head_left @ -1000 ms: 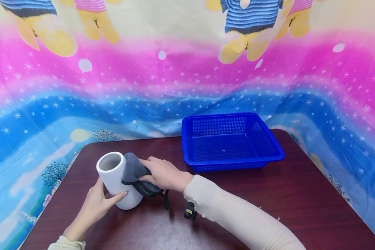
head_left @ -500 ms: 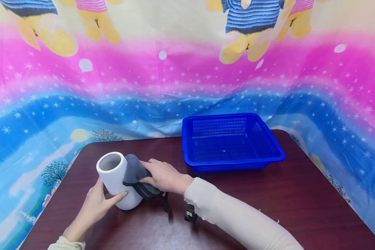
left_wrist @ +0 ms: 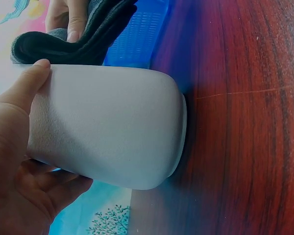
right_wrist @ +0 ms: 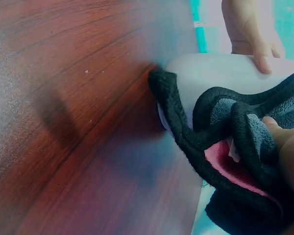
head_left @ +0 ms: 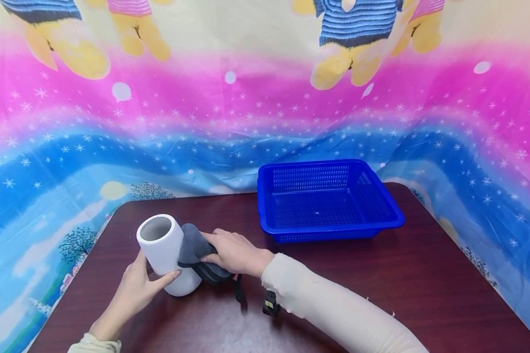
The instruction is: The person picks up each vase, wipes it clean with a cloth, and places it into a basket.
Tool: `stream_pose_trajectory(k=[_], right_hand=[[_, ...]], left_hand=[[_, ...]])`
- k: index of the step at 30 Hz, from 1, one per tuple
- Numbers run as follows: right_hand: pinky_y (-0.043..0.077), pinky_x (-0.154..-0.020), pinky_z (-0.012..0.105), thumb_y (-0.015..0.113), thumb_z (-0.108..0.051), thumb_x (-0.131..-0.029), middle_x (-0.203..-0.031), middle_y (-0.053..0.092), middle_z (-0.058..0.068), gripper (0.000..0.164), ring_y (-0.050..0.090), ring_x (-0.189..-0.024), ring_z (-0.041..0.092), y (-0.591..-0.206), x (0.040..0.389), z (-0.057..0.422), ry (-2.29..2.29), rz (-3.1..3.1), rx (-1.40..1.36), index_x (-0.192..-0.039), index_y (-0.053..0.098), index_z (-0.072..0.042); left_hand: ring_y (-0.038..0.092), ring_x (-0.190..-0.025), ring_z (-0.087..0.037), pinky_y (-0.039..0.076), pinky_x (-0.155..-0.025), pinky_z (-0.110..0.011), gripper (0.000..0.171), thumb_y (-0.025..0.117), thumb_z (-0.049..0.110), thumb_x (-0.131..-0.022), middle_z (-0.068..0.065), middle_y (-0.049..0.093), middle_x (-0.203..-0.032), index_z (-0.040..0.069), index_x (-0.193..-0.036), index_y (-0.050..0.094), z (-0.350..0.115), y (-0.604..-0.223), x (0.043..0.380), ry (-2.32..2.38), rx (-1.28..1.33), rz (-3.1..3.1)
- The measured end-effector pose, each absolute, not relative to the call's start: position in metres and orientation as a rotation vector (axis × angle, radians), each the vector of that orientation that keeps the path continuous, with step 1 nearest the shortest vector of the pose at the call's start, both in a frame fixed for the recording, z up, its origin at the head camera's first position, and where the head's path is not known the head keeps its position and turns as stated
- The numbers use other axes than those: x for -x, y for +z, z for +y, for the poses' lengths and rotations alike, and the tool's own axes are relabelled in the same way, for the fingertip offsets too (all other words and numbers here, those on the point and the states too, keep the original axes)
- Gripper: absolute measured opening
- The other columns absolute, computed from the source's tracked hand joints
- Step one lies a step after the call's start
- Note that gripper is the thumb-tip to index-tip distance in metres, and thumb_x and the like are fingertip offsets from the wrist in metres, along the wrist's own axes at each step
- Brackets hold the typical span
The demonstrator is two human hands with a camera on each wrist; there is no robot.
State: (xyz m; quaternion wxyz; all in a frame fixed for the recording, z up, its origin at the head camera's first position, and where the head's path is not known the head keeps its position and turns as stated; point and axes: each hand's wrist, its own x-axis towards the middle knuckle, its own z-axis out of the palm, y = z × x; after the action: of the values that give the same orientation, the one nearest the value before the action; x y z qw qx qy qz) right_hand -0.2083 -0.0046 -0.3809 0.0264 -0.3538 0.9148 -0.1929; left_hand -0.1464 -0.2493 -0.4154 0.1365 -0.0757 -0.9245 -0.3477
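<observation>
A white vase (head_left: 161, 255) with a round open mouth stands at the left part of the table, its base down at the tabletop in the left wrist view. My left hand (head_left: 134, 287) grips its near left side, thumb across the front and fingers behind. In my right hand (head_left: 236, 252) is a bunched grey cloth (head_left: 194, 244) with black edging, held against the vase's right side. A pink patch inside the folds of the cloth shows in the right wrist view, where a black-edged strip dangles below. The right fingers are partly hidden by the cloth.
A blue perforated plastic basket (head_left: 331, 230) sits at the back right of the dark red-brown table (head_left: 357, 274). A printed curtain (head_left: 247, 122) hangs behind and around the table. Under the right sleeve (head_left: 335, 299) shows a small black wrist camera (head_left: 271, 303).
My right hand and the cloth have slid slightly down the vase's side and a little to the right. The left hand and the vase stay in place.
</observation>
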Motion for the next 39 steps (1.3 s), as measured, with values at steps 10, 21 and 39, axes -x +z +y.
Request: stream_pose_trajectory(k=[10, 21, 39], right_hand=[[0.046, -0.065, 0.023, 0.065, -0.043, -0.097, -0.098, 0.061, -0.003, 0.060, 0.054, -0.081, 0.009, -0.385, 0.208, -0.004, -0.551, 2.825, 1.084, -0.152, 0.046, -0.031], [0.047, -0.066, 0.023, 0.066, -0.041, -0.096, -0.105, 0.063, 0.000, 0.065, 0.055, -0.079, 0.010, -0.395, 0.207, -0.004, -0.465, 2.817, 1.033, -0.155, 0.042, -0.029], [0.051, -0.071, 0.026, 0.068, -0.039, -0.096, -0.107, 0.066, 0.000, 0.061, 0.060, -0.088, 0.012, -0.407, 0.207, -0.002, -0.367, 2.823, 1.056, -0.152, 0.047, -0.027]], left_hand=[[0.069, -0.105, -0.033, 0.056, -0.074, -0.024, 0.087, 0.087, 0.030, -0.080, -0.022, 0.068, -0.123, 0.004, -0.146, 0.037, -0.249, -0.415, 0.146, -1.032, 0.217, -2.702], [0.069, -0.102, -0.020, 0.057, -0.074, -0.024, 0.086, 0.087, 0.029, -0.079, -0.022, 0.068, -0.122, 0.004, -0.145, 0.038, -0.250, -0.416, 0.146, -1.043, 0.223, -2.690], [0.067, -0.109, -0.038, 0.060, -0.078, -0.042, 0.087, 0.085, 0.033, -0.082, -0.024, 0.065, -0.126, 0.004, -0.147, 0.035, -0.248, -0.413, 0.145, -1.047, 0.193, -2.716]])
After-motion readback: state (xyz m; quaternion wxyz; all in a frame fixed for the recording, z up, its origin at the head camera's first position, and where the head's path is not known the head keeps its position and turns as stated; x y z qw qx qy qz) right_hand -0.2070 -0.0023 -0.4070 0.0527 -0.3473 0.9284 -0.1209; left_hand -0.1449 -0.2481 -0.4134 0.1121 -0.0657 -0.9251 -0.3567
